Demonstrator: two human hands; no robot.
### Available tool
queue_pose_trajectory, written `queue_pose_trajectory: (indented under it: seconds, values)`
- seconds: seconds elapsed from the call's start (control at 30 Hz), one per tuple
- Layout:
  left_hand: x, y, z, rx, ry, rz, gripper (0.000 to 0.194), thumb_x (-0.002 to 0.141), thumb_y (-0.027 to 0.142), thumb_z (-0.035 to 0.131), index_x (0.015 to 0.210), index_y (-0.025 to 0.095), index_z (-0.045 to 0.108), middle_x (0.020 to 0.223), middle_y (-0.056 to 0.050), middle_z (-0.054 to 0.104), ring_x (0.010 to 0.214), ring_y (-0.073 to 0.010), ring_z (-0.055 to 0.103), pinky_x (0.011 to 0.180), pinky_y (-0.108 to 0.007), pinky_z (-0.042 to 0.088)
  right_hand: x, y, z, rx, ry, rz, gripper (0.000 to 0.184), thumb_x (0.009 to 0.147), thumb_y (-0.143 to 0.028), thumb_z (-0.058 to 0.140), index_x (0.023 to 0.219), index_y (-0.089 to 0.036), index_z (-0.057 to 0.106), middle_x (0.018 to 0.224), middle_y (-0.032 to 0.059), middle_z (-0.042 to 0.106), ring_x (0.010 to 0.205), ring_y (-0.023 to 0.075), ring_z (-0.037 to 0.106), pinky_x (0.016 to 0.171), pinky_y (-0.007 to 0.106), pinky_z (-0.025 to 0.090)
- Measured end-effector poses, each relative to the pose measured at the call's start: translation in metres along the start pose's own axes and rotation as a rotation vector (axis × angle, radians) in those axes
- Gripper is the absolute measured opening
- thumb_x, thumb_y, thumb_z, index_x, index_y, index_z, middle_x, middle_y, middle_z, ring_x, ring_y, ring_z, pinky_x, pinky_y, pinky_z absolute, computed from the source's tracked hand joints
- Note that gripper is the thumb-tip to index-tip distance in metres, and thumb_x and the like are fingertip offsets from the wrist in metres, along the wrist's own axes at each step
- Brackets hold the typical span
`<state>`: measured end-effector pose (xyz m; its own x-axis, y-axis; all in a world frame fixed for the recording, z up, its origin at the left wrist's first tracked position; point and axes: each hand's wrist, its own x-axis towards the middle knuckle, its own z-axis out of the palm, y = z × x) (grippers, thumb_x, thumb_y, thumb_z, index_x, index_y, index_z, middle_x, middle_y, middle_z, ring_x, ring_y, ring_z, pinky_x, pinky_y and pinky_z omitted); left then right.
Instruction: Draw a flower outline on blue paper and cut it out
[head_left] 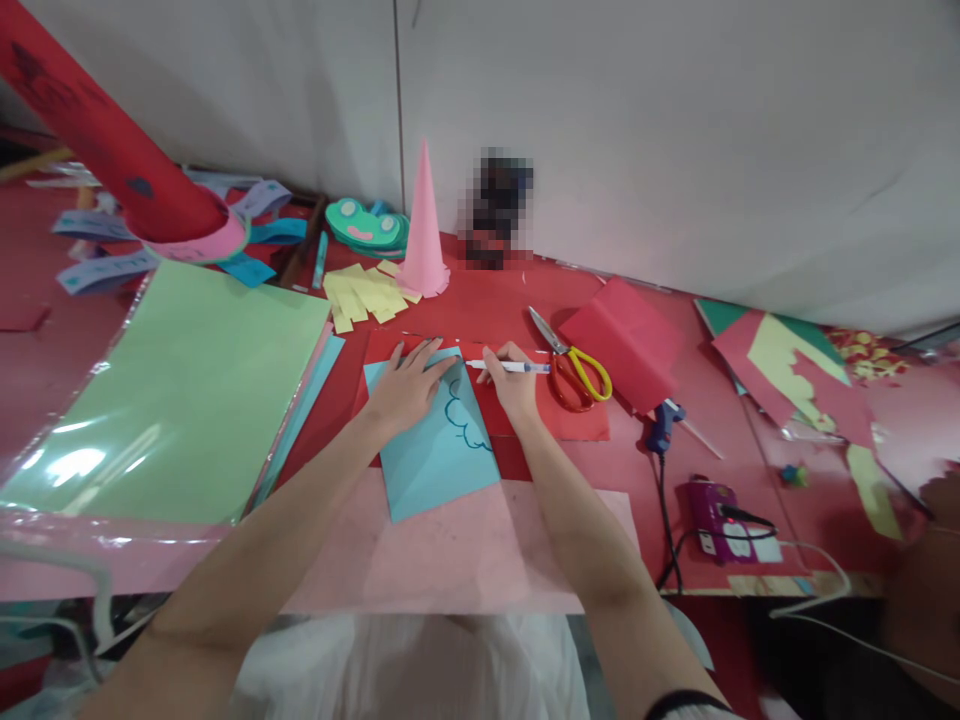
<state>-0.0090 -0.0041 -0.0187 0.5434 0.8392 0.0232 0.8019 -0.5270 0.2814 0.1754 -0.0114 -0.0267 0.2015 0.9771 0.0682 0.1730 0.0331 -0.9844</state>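
Note:
A sheet of blue paper (431,460) lies at a slant over red paper (559,410), with a dark wavy outline drawn along its right side. My left hand (409,385) rests flat on its upper part, fingers spread. In my right hand (514,385) is a white marker (506,367), gripped between thumb and fingers, its tip pointing left at the blue paper's upper right edge. Just right of that hand lie scissors (577,370) with one yellow and one red handle. Pink paper (450,560) is spread beneath, at the table's front edge.
Left are plastic-wrapped green sheets (187,400) and a leaning red paper tube (112,130). A pink paper cone (424,235) stands behind yellow strips (367,295). Right are a glue gun (664,425), a purple power adapter (720,520) with cables, and paper scraps (795,370). Part of another person shows far right.

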Motion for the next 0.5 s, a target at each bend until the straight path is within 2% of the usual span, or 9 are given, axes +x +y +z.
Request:
queue_pose_trajectory:
  seconds: [0.5]
  values:
    - [0.001, -0.0016, 0.0011, 0.001, 0.008, 0.001, 0.045, 0.095, 0.017, 0.034, 0.137, 0.024, 0.048, 0.153, -0.01, 0.035, 0.142, -0.0248, 0.031, 0.115, -0.054, 0.019, -0.0002, 0.0003, 0.0017, -0.028, -0.022, 0.005, 0.035, 0.083, -0.047, 0.058, 0.062, -0.024, 0.04, 0.049, -0.0044, 0.056, 0.049, 0.0123, 0.055, 0.056, 0.025, 0.045]
